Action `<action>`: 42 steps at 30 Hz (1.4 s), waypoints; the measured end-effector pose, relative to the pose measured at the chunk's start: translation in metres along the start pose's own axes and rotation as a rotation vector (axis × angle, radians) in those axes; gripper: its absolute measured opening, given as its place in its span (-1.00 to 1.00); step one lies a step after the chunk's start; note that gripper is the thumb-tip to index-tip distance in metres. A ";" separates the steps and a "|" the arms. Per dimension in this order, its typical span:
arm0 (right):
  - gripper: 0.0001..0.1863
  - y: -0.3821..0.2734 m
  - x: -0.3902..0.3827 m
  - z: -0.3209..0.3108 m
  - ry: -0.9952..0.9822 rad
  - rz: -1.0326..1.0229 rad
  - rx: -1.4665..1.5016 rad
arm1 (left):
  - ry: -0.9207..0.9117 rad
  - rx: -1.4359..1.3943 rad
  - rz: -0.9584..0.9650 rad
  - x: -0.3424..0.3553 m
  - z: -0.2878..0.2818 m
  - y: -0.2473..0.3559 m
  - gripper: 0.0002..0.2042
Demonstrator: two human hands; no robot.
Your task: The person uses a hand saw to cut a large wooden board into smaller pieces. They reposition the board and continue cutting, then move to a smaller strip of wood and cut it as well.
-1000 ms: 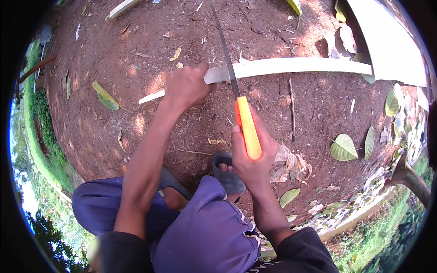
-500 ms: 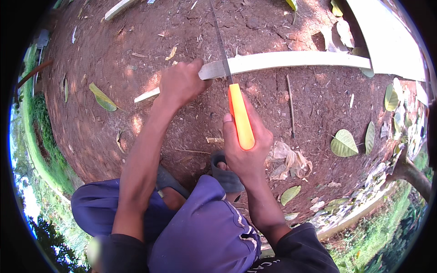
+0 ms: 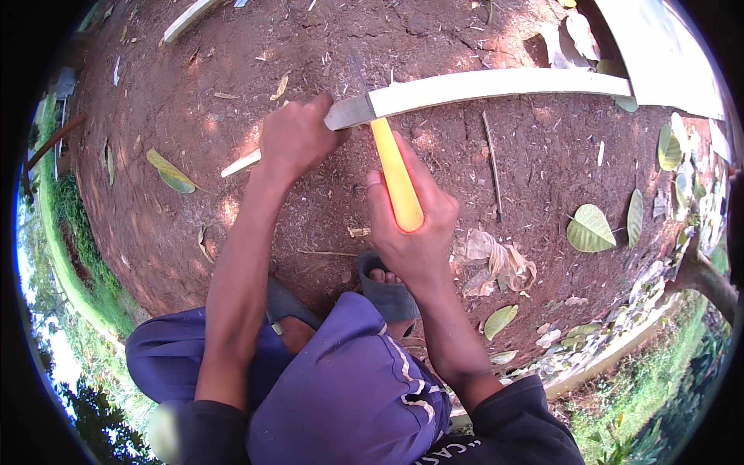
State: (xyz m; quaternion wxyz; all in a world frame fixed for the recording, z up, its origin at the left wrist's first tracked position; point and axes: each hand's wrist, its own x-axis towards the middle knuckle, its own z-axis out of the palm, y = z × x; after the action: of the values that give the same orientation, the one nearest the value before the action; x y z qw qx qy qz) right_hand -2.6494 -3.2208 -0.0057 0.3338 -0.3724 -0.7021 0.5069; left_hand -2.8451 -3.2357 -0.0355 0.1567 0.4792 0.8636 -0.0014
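My right hand (image 3: pixel 418 213) is wrapped round the yellow-orange handle (image 3: pixel 399 182) of a hand saw. The saw's thin blade (image 3: pixel 358 66) points away from me across a pale wooden strip (image 3: pixel 496 84); it is faint and smeared, and I cannot make out how deep it sits in the wood. My left hand (image 3: pixel 298 139) is closed at the strip's left end, just left of the blade, where the wood looks greyer in shade. From there the strip runs right, its far end meeting a broad white board (image 3: pixel 666 62).
Bare reddish soil (image 3: pixel 325 201) carries chips, a thin stick (image 3: pixel 493 167), green leaves (image 3: pixel 591 229) and a crumpled dry leaf (image 3: pixel 500 260). Another wood strip (image 3: pixel 190 19) lies at the far left. My sandalled foot (image 3: pixel 387 291) is close below. A branch (image 3: pixel 709 283) stands at the right.
The saw handle has moved away from me, up against the strip's near edge, and slightly left. My left hand still grips the strip's end; the whole view has shifted slightly.
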 end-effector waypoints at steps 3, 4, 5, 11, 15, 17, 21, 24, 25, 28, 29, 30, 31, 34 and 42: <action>-0.44 0.009 -0.077 -0.040 -0.070 0.009 -0.116 | -0.026 -0.013 -0.013 -0.002 0.008 -0.004 -0.62; -0.44 0.006 -0.117 -0.065 -0.141 -0.010 -0.178 | -0.036 -0.031 -0.035 -0.002 0.006 -0.008 -0.62; -0.42 0.001 -0.151 -0.089 -0.190 0.072 -0.125 | -0.050 -0.048 -0.053 -0.003 0.005 -0.011 -0.61; -0.53 0.008 -0.056 -0.025 -0.037 0.032 -0.063 | -0.013 -0.042 -0.032 -0.001 0.008 -0.001 -0.62; -0.52 0.009 -0.013 -0.003 -0.006 0.020 0.021 | 0.010 0.003 0.012 0.001 0.012 -0.006 -0.62; -0.51 0.015 -0.059 -0.031 -0.033 0.005 -0.076 | 0.026 -0.049 0.016 0.001 0.015 -0.010 -0.59; -0.45 -0.002 -0.192 -0.115 -0.194 0.120 -0.202 | -0.030 0.041 -0.033 -0.010 0.021 -0.018 -0.58; -0.49 0.012 -0.128 -0.072 -0.082 0.031 -0.178 | 0.008 0.063 -0.020 -0.004 0.018 -0.003 -0.58; -0.50 0.023 -0.083 -0.041 -0.049 -0.108 -0.185 | 0.020 0.057 -0.003 -0.003 0.017 -0.003 -0.58; -0.50 0.015 0.013 0.020 0.105 -0.195 -0.023 | 0.040 0.043 0.004 0.007 0.006 -0.003 -0.59; -0.49 0.017 0.005 0.011 0.059 -0.137 -0.014 | 0.016 0.038 -0.007 0.004 0.006 -0.002 -0.59; -0.49 0.019 -0.018 -0.005 0.023 -0.060 -0.016 | -0.026 0.028 -0.003 -0.002 0.009 -0.002 -0.59; -0.48 0.022 -0.040 -0.019 -0.004 -0.009 -0.010 | -0.041 0.025 0.004 -0.001 0.010 -0.006 -0.59; -0.45 0.009 -0.145 -0.084 -0.188 0.034 -0.147 | -0.064 0.036 -0.044 -0.008 0.012 -0.016 -0.57; -0.51 0.014 -0.004 0.011 0.027 -0.095 -0.004 | 0.043 -0.002 0.008 0.004 0.003 -0.008 -0.63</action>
State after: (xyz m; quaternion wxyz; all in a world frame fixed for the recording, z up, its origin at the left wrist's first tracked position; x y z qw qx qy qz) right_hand -2.6540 -3.2266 -0.0225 0.3662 -0.3460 -0.7154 0.4841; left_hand -2.8531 -3.2372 -0.0410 0.1385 0.4825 0.8648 0.0107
